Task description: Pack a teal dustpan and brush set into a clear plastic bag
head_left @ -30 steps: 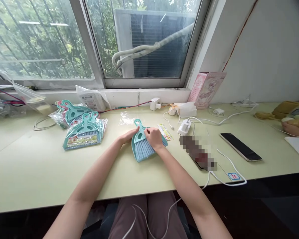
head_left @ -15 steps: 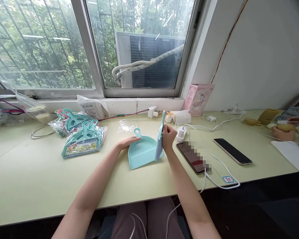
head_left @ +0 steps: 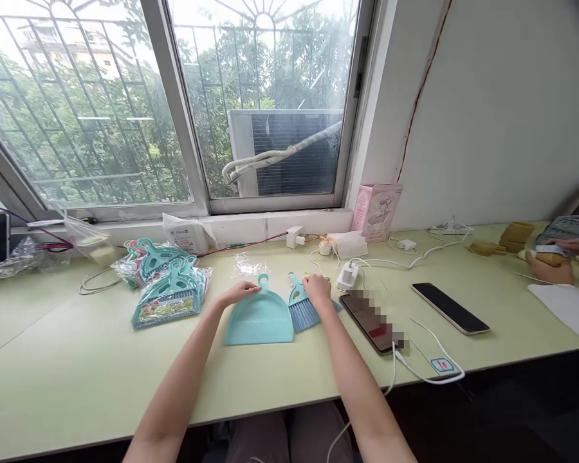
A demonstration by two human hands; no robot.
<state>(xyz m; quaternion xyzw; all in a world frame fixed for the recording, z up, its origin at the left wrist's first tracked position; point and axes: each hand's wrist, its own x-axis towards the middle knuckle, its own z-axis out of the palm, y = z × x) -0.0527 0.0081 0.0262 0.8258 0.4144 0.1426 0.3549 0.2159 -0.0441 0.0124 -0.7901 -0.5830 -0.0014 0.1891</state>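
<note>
A teal mini dustpan [head_left: 260, 318] lies flat on the pale green table, its handle pointing to the window. My left hand [head_left: 238, 293] rests on the pan's upper left edge beside the handle, fingers laid on it. Right of the pan lies a small teal brush [head_left: 302, 310] with blue bristles. My right hand [head_left: 317, 289] presses down on the brush's upper part, fingers curled over it. Pan and brush lie side by side, apart from each other.
A pile of packed dustpan sets [head_left: 166, 287] lies to the left. An empty clear wrapper [head_left: 248, 264] sits behind the pan. Two phones [head_left: 372, 312] [head_left: 450, 308], chargers and white cables [head_left: 415, 260] lie to the right. Another person's hands [head_left: 550, 269] work at far right.
My right hand lifted the brush out of the dustpan, swung it over and laid it on the table to the pan's right. The pan now lies empty. The camera tilted up.
</note>
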